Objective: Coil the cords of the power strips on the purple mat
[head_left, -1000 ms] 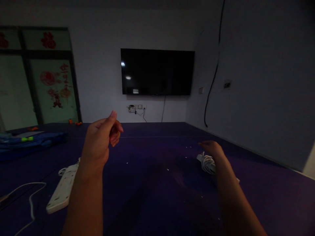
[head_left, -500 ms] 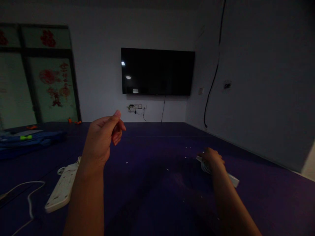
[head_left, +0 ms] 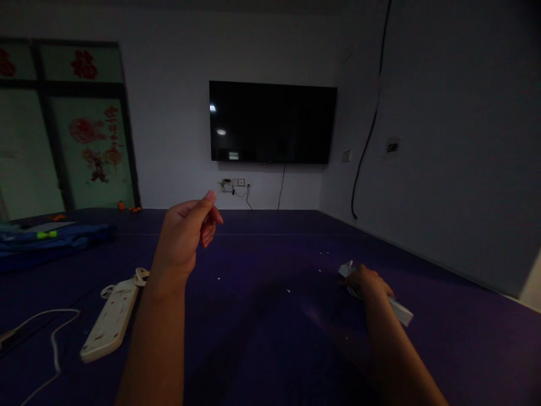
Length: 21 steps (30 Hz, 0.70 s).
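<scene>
My left hand (head_left: 186, 234) is raised above the purple surface, its fingers curled in and the thumb pointing up; nothing shows in it. Below and left of that forearm lies a white power strip (head_left: 110, 321) with its cable bundled at the far end. On the right, my right hand (head_left: 369, 282) is closed over a long white bar-shaped thing (head_left: 400, 312) with a coiled white cable (head_left: 354, 291). Most of this thing is hidden under the hand and wrist; its two ends stick out, and its exact kind cannot be made out.
Small white scraps (head_left: 288, 291) are scattered over the purple surface (head_left: 253, 338). A loose white cable (head_left: 54, 341) lies at the lower left, and blue cloth (head_left: 80, 235) farther back. A television (head_left: 273, 123) hangs on the far wall; a black cable (head_left: 366, 152) runs down the right wall.
My left hand has shifted slightly to the right. The near left end of the white thing under my right hand now shows more, with a small piece standing up from it.
</scene>
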Available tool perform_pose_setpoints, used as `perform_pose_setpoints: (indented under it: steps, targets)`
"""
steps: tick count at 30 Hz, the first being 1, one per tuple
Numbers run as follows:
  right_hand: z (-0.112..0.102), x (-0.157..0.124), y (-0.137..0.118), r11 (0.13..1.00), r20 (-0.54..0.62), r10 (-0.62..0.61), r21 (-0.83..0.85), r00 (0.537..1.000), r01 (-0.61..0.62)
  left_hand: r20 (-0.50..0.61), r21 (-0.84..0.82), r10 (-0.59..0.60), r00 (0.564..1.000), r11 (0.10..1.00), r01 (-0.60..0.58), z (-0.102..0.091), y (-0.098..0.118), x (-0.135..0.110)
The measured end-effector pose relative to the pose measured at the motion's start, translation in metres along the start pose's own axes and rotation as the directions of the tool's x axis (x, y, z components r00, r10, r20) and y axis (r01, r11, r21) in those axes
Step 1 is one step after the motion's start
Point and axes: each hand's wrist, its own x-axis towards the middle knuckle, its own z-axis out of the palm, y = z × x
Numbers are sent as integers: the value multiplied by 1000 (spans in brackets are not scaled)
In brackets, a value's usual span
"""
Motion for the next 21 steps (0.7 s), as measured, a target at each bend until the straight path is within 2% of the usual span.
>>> perform_pose_setpoints:
  steps: [3, 8, 10, 12, 13, 14, 15, 17, 19, 21]
  targets:
    - [4, 0, 1, 997, -24, 72, -34, 997, -73, -1, 9, -21, 1000, 1000, 21, 0, -4, 3]
    - [-1, -4, 1, 996, -114, 89, 11, 989, -89, 0, 45, -68, 998, 997, 68, -6, -18, 11]
    - [-11, -10, -1, 996, -163, 62, 77, 985, -50, -39, 26, -89, 995, 996, 90, -8, -30, 17]
    - [-25, -21, -5, 972, -225, -15, 226, 974, 68, -95, 8, -129, 987, 991, 131, -6, -49, 21]
    - [-32, -29, -10, 930, -251, -57, 339, 966, 142, -124, 17, -147, 981, 989, 150, -4, -60, 21]
    - [-38, -39, -15, 841, -244, -137, 484, 960, 243, -140, 47, -177, 974, 982, 185, -1, -72, 18]
    - [-43, -50, -22, 701, -245, -192, 644, 950, 308, -131, 87, -231, 964, 966, 243, 3, -85, 14]
    - [-45, -77, -38, 341, -233, -280, 883, 931, 323, -36, 139, -369, 929, 919, 370, 12, -109, -3]
    - [-40, -108, -55, 77, -113, -387, 985, 915, 154, 43, 146, -457, 888, 883, 447, 20, -129, -28]
    - [-27, -139, -70, -68, 36, -528, 994, 848, -85, 131, 136, -538, 833, 842, 522, 22, -141, -54]
